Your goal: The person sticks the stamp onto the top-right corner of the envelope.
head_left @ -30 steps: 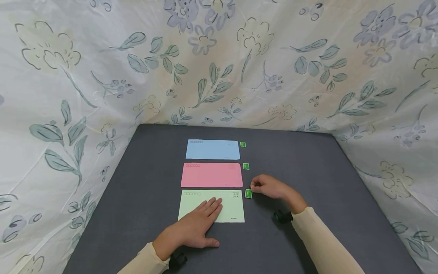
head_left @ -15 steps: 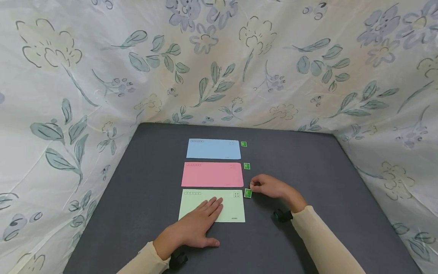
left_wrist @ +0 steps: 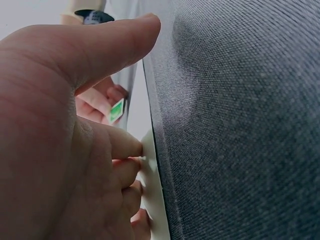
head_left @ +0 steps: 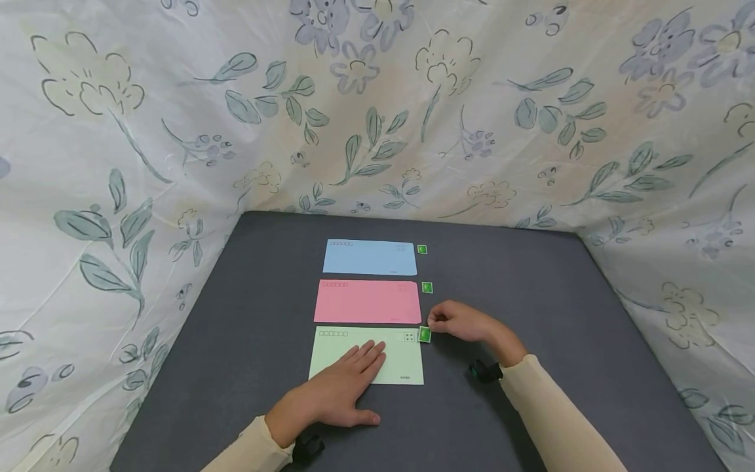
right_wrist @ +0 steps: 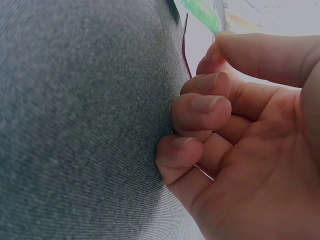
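A pale green envelope (head_left: 395,364) lies nearest on the dark table, with a small printed box in its upper right corner. My left hand (head_left: 342,387) rests on it, fingers straight and thumb spread out over the cloth. Between thumb and forefinger my right hand (head_left: 463,320) pinches a green stamp (head_left: 425,334) by its edge. In the head view the stamp overlaps the envelope's right edge, close beside the printed box. The left wrist view shows the stamp (left_wrist: 116,111) tilted up in the right fingertips; the other right fingers are curled.
Behind lie a pink envelope (head_left: 368,301) and a blue envelope (head_left: 370,257) in a column. Green stamps sit just right of each, one stamp (head_left: 427,287) by the pink, another stamp (head_left: 422,249) by the blue. A flowered curtain (head_left: 377,131) surrounds the dark table (head_left: 265,295).
My right hand has shifted slightly left with the stamp, from beside the green envelope to over its right edge. The left hand stays in place on the envelope.
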`<action>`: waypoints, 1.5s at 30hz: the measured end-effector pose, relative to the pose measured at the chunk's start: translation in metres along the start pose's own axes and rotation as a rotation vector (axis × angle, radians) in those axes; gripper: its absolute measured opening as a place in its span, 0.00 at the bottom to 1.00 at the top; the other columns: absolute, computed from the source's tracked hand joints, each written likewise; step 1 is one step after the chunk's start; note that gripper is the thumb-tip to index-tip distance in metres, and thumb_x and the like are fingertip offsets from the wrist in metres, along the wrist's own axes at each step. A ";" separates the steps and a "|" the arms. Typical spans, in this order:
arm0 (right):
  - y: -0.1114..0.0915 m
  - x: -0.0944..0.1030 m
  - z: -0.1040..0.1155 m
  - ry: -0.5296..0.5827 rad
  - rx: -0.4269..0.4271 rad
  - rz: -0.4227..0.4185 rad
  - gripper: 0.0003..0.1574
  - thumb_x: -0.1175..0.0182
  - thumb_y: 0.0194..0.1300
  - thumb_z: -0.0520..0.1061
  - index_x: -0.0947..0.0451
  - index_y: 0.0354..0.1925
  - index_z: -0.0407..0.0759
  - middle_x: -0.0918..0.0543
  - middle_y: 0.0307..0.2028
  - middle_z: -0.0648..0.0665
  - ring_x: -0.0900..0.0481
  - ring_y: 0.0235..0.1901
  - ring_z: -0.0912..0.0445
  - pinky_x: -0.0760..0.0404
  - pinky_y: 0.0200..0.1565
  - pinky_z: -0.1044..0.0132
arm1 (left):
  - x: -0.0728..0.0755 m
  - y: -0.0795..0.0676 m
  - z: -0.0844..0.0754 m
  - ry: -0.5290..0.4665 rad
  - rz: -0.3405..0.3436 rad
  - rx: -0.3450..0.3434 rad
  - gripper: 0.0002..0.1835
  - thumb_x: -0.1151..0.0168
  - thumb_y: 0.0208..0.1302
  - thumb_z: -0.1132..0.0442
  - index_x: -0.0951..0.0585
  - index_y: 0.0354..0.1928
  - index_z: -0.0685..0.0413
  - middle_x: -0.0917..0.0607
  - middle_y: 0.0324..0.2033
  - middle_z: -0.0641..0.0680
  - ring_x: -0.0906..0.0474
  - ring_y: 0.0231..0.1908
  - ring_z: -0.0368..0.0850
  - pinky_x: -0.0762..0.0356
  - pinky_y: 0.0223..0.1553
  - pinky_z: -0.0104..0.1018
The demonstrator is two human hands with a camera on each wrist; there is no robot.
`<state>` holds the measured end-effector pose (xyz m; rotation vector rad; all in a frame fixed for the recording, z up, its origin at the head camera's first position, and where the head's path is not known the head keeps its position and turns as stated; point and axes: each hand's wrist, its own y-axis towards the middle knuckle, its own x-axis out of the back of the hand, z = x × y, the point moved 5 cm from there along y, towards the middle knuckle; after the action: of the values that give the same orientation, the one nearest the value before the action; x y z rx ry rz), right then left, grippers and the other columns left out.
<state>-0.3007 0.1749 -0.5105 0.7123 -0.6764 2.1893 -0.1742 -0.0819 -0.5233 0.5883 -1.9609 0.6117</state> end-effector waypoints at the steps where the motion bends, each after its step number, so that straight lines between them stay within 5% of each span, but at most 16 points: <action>1: 0.000 0.000 0.000 -0.001 0.001 0.001 0.13 0.41 0.80 0.39 0.16 0.36 0.37 0.28 0.26 0.51 0.32 0.27 0.55 0.34 0.34 0.60 | 0.000 0.000 0.000 -0.002 0.001 0.000 0.57 0.31 0.71 0.35 0.46 0.86 0.61 0.53 0.87 0.56 0.58 0.85 0.53 0.55 0.83 0.49; 45: 0.009 -0.008 0.006 -0.003 0.013 -0.008 0.13 0.40 0.80 0.40 0.15 0.35 0.40 0.30 0.24 0.51 0.32 0.26 0.55 0.34 0.32 0.61 | 0.001 0.000 0.000 0.021 -0.001 0.000 0.57 0.32 0.70 0.34 0.44 0.86 0.61 0.51 0.87 0.55 0.57 0.85 0.53 0.54 0.83 0.48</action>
<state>-0.3011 0.1624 -0.5139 0.7233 -0.6603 2.1877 -0.1743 -0.0817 -0.5227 0.5813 -1.9410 0.6148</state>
